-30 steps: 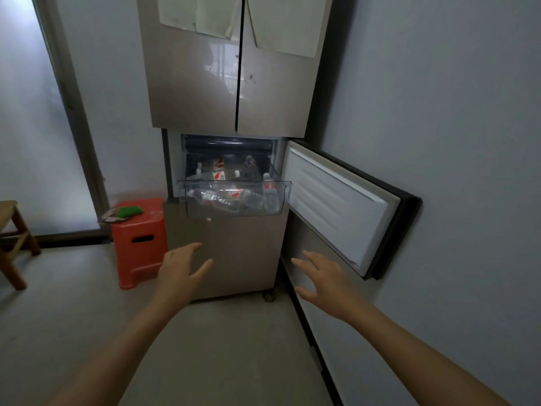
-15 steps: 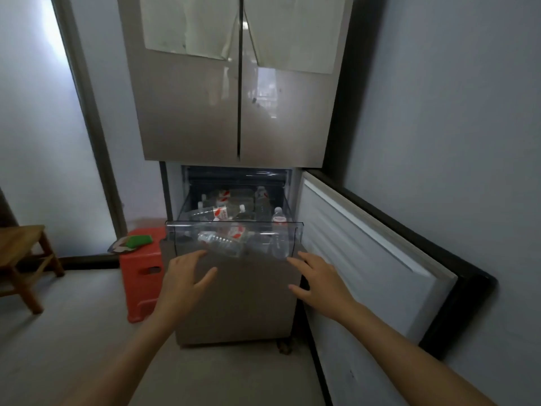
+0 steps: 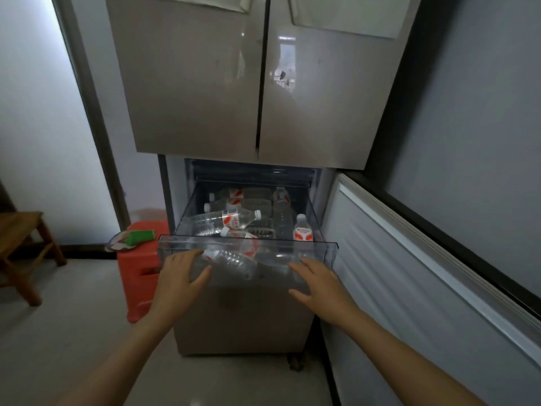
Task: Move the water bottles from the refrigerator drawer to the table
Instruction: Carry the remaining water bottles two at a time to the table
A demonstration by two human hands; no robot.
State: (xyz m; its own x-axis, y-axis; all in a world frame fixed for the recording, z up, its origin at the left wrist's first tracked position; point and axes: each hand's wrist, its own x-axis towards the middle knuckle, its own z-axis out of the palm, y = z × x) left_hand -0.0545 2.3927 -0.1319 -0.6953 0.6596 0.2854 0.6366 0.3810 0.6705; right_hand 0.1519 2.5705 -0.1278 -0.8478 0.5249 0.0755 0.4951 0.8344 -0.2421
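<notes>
No legible writing
The water bottles (image 3: 218, 221) carry red-and-white labels (image 3: 230, 220), too blurred to read; the papers (image 3: 348, 16) on the refrigerator doors (image 3: 199, 83) show no readable print.

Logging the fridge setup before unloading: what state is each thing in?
Upper refrigerator doors: closed.
Lower refrigerator door: swung open to the right.
Refrigerator drawer: pulled out, holding bottles.
Water bottles: mostly lying down, in the drawer.
Left hand: open, at the drawer front.
Right hand: open, at the drawer front.
</notes>
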